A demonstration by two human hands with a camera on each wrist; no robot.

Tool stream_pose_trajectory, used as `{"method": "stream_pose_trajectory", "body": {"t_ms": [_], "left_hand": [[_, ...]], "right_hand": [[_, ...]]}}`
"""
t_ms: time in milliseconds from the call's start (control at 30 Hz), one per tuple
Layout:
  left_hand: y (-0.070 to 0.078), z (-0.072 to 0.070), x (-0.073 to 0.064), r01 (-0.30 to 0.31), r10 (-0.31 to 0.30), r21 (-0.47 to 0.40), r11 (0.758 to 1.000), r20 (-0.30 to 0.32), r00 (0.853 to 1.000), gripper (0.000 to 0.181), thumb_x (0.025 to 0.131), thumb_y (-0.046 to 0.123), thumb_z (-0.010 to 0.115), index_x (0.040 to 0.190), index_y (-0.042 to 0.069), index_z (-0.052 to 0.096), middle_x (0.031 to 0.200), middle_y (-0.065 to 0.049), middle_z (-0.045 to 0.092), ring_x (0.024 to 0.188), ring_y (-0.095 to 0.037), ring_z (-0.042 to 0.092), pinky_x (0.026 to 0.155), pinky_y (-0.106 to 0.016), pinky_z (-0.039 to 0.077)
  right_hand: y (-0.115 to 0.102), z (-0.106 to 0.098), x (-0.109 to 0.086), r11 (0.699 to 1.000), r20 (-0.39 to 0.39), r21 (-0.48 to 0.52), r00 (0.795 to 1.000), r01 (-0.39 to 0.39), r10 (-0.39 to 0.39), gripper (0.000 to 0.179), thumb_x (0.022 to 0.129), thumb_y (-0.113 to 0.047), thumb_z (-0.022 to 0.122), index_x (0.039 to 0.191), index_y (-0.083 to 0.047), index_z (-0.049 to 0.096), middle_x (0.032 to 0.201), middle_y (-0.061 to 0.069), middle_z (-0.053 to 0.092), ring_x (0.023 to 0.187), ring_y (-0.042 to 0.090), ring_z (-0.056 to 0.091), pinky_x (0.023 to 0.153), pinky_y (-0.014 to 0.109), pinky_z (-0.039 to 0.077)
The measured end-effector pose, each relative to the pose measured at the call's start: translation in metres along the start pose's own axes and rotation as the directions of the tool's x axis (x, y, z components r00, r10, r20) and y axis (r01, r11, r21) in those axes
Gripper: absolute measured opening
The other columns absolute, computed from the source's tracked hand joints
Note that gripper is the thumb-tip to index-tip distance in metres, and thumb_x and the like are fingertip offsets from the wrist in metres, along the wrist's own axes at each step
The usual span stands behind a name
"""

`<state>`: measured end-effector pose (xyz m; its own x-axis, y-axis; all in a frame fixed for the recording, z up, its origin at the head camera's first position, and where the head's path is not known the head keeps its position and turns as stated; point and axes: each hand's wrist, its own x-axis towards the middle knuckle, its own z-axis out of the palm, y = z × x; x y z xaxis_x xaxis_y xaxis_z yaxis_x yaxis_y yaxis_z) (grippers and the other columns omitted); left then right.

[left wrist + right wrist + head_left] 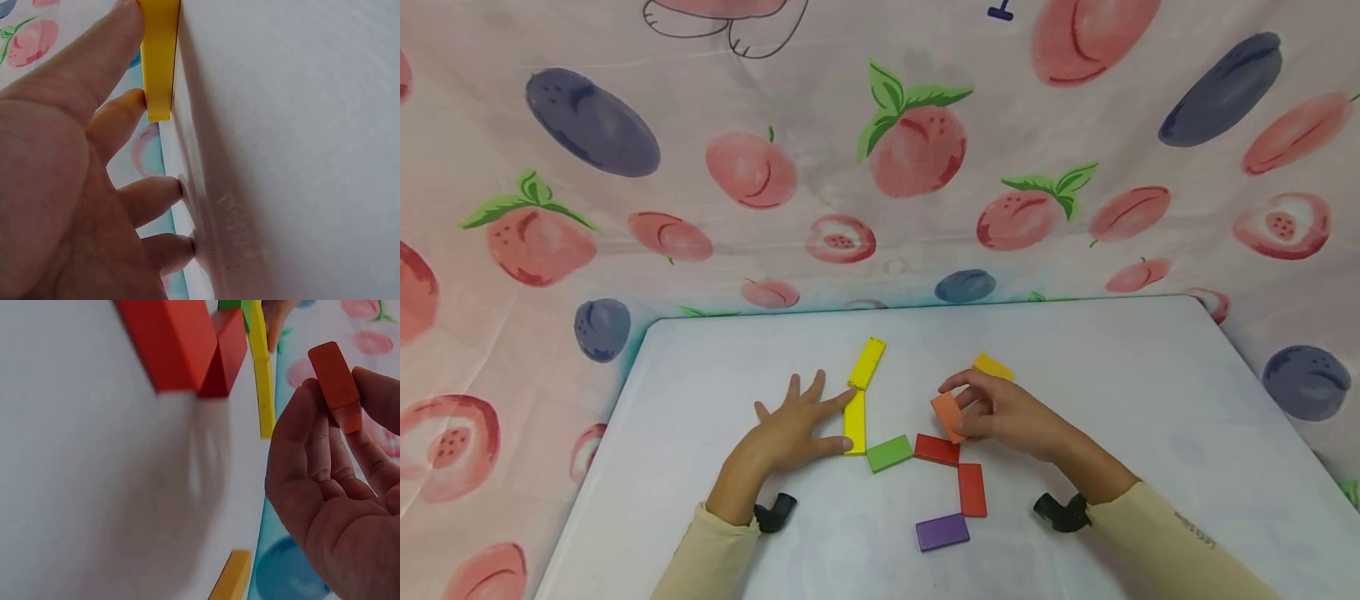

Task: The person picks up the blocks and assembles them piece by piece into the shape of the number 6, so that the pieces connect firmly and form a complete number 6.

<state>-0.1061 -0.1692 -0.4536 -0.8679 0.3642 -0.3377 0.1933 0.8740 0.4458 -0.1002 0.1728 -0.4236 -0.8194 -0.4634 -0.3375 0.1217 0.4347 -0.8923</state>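
Note:
Thumb and fingers spread, my left hand (786,435) rests at the left side of a long yellow block (855,423); in the left wrist view the thumb and index finger touch that block (159,56). A second yellow block (868,362) continues from its far end at a slant. My right hand (1011,417) pinches an orange block (947,415) between thumb and fingers, held up above the table in the right wrist view. Just under it lies a red block (937,450), joined end to end with a green block (890,454).
Another red block (972,490) and a purple block (942,532) extend the row toward me. An amber block (993,367) lies beyond my right hand. The white table (700,367) ends at a fruit-patterned cloth (835,167). Black wrist devices (1063,512) sit at both cuffs.

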Motion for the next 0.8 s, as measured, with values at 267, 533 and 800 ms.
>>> {"method": "stream_pose_trajectory", "body": {"t_ms": [267,533,800], "left_hand": [[-0.002,0.001,0.001,0.001,-0.001,-0.002,1.0,0.0,1.0,0.074,0.086,0.059,0.074,0.152,0.047,0.044,0.172,-0.012,0.016,0.157,-0.05,-0.001,0.101,-0.091,-0.003],[-0.002,0.001,0.001,0.002,-0.002,0.001,1.0,-0.001,1.0,0.074,0.086,0.059,0.074,0.152,0.047,0.043,0.172,-0.012,0.016,0.157,-0.05,0.0,0.101,-0.091,-0.002],[-0.001,0.0,0.002,0.004,-0.004,-0.007,1.0,0.006,1.0,0.074,0.086,0.059,0.074,0.152,0.047,0.043,0.172,-0.013,0.016,0.157,-0.05,-0.001,0.101,-0.091,-0.003]], "right_hand": [[-0.009,0.024,0.0,1.0,0.083,-0.008,0.996,-0.01,0.01,0.039,0.095,-0.016,0.071,0.132,-0.019,0.062,0.113,0.007,0.069,0.095,0.023,0.071,0.084,0.037,0.061],[-0.016,0.049,0.002,0.997,0.168,-0.071,0.986,0.03,-0.017,0.04,0.09,-0.022,0.078,0.128,-0.022,0.065,0.107,-0.002,0.073,0.089,0.016,0.074,0.085,0.029,0.056],[-0.018,0.062,0.003,0.988,0.192,-0.13,0.98,0.085,-0.058,0.033,0.089,-0.022,0.08,0.12,-0.026,0.068,0.096,-0.004,0.071,0.084,0.013,0.072,0.079,0.024,0.056]]}}
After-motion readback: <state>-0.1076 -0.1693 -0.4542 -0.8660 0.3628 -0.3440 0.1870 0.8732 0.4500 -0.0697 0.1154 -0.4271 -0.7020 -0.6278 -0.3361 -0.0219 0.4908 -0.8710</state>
